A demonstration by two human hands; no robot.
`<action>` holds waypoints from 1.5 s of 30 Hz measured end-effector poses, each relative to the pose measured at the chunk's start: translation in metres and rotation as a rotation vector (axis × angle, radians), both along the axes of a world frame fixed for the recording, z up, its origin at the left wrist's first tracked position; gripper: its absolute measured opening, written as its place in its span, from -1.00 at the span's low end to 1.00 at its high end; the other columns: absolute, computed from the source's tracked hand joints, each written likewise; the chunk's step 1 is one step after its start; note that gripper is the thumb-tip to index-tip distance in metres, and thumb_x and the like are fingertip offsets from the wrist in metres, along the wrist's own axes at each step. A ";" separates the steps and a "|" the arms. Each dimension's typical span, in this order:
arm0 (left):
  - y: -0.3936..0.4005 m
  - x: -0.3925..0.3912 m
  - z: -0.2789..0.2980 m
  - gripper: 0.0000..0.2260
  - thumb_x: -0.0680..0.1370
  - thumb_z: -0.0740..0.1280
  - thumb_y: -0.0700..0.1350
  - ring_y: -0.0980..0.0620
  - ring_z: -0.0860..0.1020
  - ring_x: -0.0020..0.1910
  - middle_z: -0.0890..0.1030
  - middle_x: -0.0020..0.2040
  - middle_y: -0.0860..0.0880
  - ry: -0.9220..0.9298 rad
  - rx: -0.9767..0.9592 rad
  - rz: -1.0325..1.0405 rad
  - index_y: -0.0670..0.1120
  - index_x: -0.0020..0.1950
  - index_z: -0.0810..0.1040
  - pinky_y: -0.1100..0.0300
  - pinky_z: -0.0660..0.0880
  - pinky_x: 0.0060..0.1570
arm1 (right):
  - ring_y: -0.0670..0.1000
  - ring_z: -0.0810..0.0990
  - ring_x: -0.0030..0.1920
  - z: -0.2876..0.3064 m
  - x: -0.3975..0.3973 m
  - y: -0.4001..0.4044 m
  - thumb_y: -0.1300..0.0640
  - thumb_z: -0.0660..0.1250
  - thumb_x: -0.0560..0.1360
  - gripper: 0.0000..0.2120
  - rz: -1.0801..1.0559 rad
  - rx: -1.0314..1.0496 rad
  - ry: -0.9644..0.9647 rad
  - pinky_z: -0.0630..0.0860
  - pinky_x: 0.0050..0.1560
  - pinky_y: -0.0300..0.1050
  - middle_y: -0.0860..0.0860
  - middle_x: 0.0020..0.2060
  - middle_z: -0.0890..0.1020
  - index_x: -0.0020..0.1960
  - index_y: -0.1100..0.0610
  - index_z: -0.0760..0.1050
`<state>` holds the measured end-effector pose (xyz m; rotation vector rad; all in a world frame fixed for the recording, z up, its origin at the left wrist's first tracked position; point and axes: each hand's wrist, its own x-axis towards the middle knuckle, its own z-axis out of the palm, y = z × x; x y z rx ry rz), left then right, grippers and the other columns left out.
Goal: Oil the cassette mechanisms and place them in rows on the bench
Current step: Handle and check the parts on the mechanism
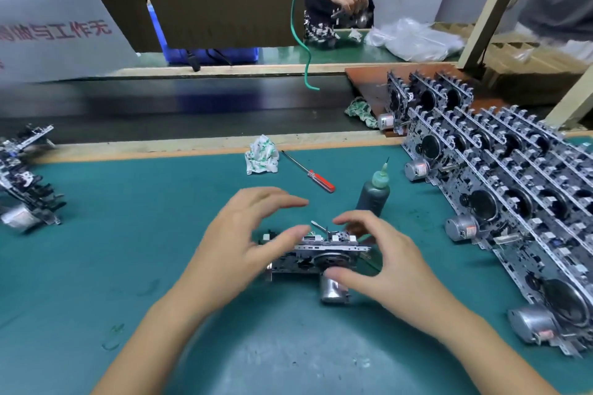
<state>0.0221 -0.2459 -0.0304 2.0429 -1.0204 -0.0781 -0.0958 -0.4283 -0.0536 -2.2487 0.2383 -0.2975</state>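
hands over one cassette mechanism

mechanism point(316, 258) sits on green bench mat point(128, 234), just near side of the oil bottle point(373, 194). left hand point(253, 242) fingers spread and relaxed, thumb touching its top edge. right hand point(378, 261) fingers loosely arched over its right end, thumb at the motor can; firm grip, cannot tell. finished rows point(500, 199) right of bottle. screwdriver point(309, 172) and crumpled rag point(261, 159) behind bottle, to its left.

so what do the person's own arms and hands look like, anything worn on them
Both are bare. The left hand and right hand have no gloves, and no rings, watch or wristband show. Both forearms are uncovered right to the bottom edge of the view, with no sleeve in sight. The fingers have short, unpainted nails.
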 end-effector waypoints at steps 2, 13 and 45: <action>-0.007 0.001 -0.001 -0.73 0.46 0.28 0.21 0.24 0.42 0.25 0.53 0.16 0.28 0.100 -0.039 -0.202 0.25 0.13 0.57 0.43 0.27 0.20 | -0.12 0.57 0.00 -0.006 0.003 0.003 -0.11 0.47 0.27 -0.68 0.001 0.112 -0.066 0.44 0.06 -0.22 -0.19 -0.09 0.61 -0.02 -0.17 0.49; -0.020 0.002 -0.012 -0.77 0.51 0.31 0.05 0.30 0.42 0.25 0.58 0.13 0.30 0.180 -0.070 -0.281 0.31 0.13 0.54 0.46 0.28 0.19 | -0.05 0.58 -0.03 -0.007 0.011 -0.005 0.10 0.50 0.26 -0.75 0.073 0.277 -0.112 0.45 0.09 -0.13 -0.13 -0.13 0.62 -0.08 -0.06 0.57; -0.021 0.003 -0.011 -0.75 0.52 0.30 0.04 0.30 0.42 0.24 0.54 0.17 0.35 0.179 -0.078 -0.320 0.32 0.16 0.55 0.46 0.27 0.20 | -0.14 0.53 0.18 -0.004 0.008 -0.006 0.24 0.54 0.31 -0.68 0.099 0.211 -0.136 0.36 0.22 -0.32 -0.16 0.07 0.59 0.02 0.03 0.60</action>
